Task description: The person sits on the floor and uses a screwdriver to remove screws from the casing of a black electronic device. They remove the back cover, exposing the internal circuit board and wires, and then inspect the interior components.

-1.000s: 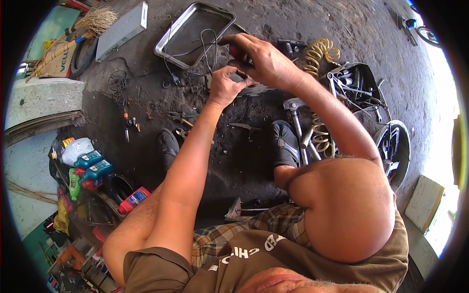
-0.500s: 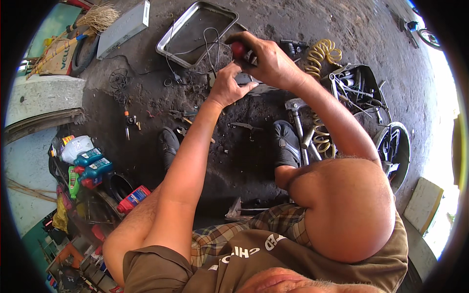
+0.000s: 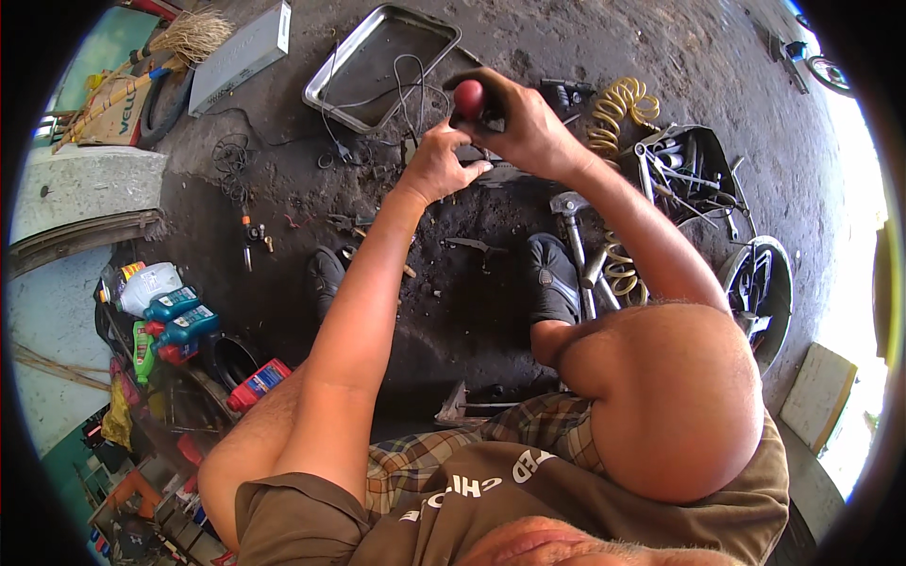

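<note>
A person squats on a dark, oil-stained workshop floor (image 3: 472, 311), both arms stretched forward over a small dark metal part (image 3: 491, 170) that lies on the ground just this side of a shallow metal tray (image 3: 326, 90). The right hand (image 3: 524, 123) is closed firmly round a tool with a rounded red handle (image 3: 469, 94), the knob poking out above the fingers and the shaft hidden below the fist. The left hand (image 3: 439, 165) is half curled, fingertips pressed against the part as if steadying it; whether it actually grips the piece cannot be told from here.

The handle looks like hard, smooth plastic, stiff and light, likely slick if there is grease on the palm, so a full wrap round the bulb seems the safest hold. The part looks rigid, fairly heavy for its size and probably oily; it is best pinned from its near edge.

Loose wires (image 3: 406, 80) trail inside the tray. To the right of the tray lie a coiled yellow air hose (image 3: 623, 99), a black crate of wrenches (image 3: 684, 174) and a hammer (image 3: 571, 212). Well to the tray's left stand oil bottles (image 3: 175, 316). The person's dark shoes (image 3: 552, 278) are planted nearer than the part.
</note>
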